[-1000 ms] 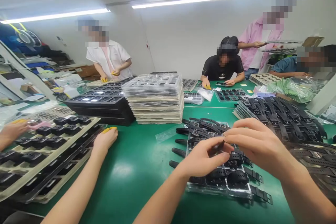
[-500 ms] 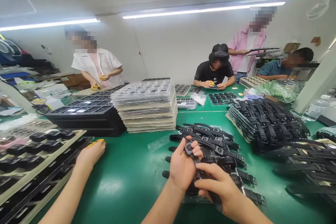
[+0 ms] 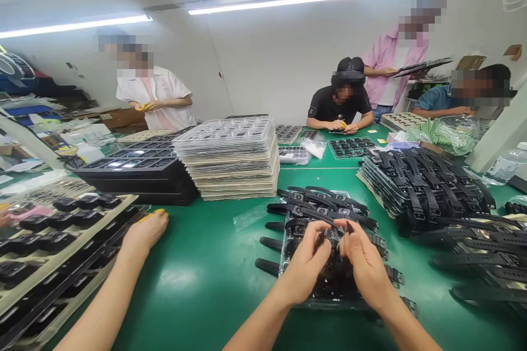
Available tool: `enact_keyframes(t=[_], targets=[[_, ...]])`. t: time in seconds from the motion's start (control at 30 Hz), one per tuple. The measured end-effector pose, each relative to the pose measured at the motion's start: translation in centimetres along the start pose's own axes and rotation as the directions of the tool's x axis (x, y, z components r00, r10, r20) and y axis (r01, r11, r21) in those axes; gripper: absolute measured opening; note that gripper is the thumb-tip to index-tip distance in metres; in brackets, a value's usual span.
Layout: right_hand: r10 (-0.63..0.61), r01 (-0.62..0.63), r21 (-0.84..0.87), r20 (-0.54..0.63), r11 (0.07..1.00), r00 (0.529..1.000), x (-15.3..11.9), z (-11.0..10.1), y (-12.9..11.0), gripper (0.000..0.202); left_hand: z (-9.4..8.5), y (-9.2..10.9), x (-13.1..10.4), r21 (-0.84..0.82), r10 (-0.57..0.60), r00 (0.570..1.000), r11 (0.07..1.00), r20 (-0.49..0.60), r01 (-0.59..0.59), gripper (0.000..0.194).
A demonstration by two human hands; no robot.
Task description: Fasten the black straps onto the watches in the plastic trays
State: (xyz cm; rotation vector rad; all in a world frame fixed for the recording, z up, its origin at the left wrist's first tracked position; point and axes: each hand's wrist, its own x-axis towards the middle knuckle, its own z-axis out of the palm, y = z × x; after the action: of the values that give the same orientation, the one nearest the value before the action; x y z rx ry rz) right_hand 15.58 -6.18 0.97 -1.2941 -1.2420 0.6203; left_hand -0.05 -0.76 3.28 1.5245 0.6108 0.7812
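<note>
My left hand (image 3: 308, 260) and my right hand (image 3: 364, 258) are close together over a clear plastic tray (image 3: 284, 258). Fingers on both hands are closed on a black smartwatch, mostly hidden by them; a dark strap piece (image 3: 349, 227) shows at the right fingertips. Several black smartwatches (image 3: 323, 211) lie in rows on the tray behind my hands, their straps hanging past its sides. Loose strap ends (image 3: 267, 266) stick out to the left of my left hand.
Another person's hand (image 3: 150, 230) reaches in from the left, beside trays of black cases (image 3: 61, 241). A tall stack of trays (image 3: 230, 170) stands behind. Piled watch trays (image 3: 428, 181) and more straps (image 3: 489, 258) are at right. Co-workers (image 3: 341, 98) sit and stand across the table.
My left hand has turned from palm-up to a pinching hold. My right hand has moved up and right, level with the left. The watch is now mostly covered by my fingers.
</note>
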Motion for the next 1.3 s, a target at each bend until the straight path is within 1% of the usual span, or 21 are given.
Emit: enact_keyframes(t=[0.07,0.1,0.17,0.23,0.3,0.37,0.47,0.5,0.57,0.67,0.77,0.83,0.93,1.0,1.1,1.2,1.3], targets=[[0.009,-0.009,0.044,-0.003,0.999,1.0,-0.6,0.4,0.1,0.039,0.3,-0.4,-0.1,-0.108,0.05,0.999,0.993,0.013,-0.049,0.057],[0.009,-0.009,0.063,-0.008,0.998,1.0,-0.8,0.6,0.1,0.036,0.4,-0.5,-0.2,-0.145,0.072,0.997,0.987,0.002,-0.071,0.059],[-0.017,0.018,0.072,-0.015,0.997,1.0,-1.2,1.0,0.1,0.029,0.6,-0.8,-0.3,-0.171,0.081,0.996,0.981,-0.04,-0.087,0.054],[-0.058,0.059,0.057,-0.018,0.997,0.998,-1.4,1.2,0.1,0.025,0.7,-0.8,-0.3,-0.143,0.073,0.994,0.986,-0.078,-0.084,0.046],[-0.095,0.098,0.054,-0.044,0.994,0.994,-1.5,1.3,0.1,0.022,0.8,-0.6,-0.3,-0.093,0.082,0.991,0.991,-0.102,-0.092,0.043],[-0.127,0.132,0.054,-0.088,0.99,0.988,-1.4,1.2,0.2,0.02,0.8,-0.4,-0.2,-0.039,0.109,0.985,0.993,-0.135,-0.115,0.041],[-0.176,0.18,0.026,-0.106,0.983,0.979,-1.2,1.1,0.4,0.018,0.8,-0.1,0.0,0.053,0.183,0.968,0.983,-0.174,-0.176,0.039],[-0.177,0.182,0.029,-0.117,0.983,0.977,-1.2,1.1,0.4,0.018,0.8,-0.2,0.0,0.086,0.21,0.961,0.976,-0.178,-0.198,0.038],[-0.152,0.167,0.071,-0.178,0.983,0.972,-1.1,1.2,0.6,0.02,0.8,-0.3,0.0,0.126,0.236,0.953,0.969,-0.19,-0.215,0.037],[-0.113,0.152,0.143,-0.252,0.978,0.961,-1.1,1.5,0.8,0.016,0.8,-0.4,-0.1,0.114,0.213,0.947,0.975,-0.239,-0.19,0.036],[-0.115,0.166,0.18,-0.265,0.97,0.957,-1.1,1.7,0.9,0.013,0.7,-0.1,0.0,0.075,0.162,0.959,0.986,-0.233,-0.148,0.033],[-0.112,0.171,0.194,-0.283,0.966,0.953,-1.1,1.9,0.8,0.012,0.6,0.1,0.2,-0.017,0.096,0.972,0.995,-0.212,-0.102,0.034],[-0.12,0.18,0.187,-0.292,0.966,0.949,-1.1,2.1,0.6,0.01,0.7,0.2,0.4,-0.219,0.005,0.981,0.975,-0.196,-0.049,0.037],[-0.137,0.192,0.17,-0.288,0.967,0.948,-1.1,2.1,0.6,0.009,1.0,-0.1,0.4,-0.295,-0.013,0.976,0.954,-0.219,-0.054,0.04],[-0.148,0.191,0.137,-0.274,0.972,0.95,-1.3,2.0,1.0,0.01,1.5,-0.3,0.2,-0.291,-0.001,0.959,0.953,-0.284,-0.085,0.043],[-0.08,0.121,0.129,-0.284,0.984,0.955,-1.6,1.8,1.6,0.016,2.0,-0.2,0.0,-0.298,-0.021,0.96,0.952,-0.28,-0.067,0.05],[0.047,-0.011,0.112,-0.323,0.994,0.945,-1.7,1.5,1.6,0.026,2.4,-0.2,0.0,-0.333,-0.042,0.959,0.941,-0.279,-0.055,0.056]])
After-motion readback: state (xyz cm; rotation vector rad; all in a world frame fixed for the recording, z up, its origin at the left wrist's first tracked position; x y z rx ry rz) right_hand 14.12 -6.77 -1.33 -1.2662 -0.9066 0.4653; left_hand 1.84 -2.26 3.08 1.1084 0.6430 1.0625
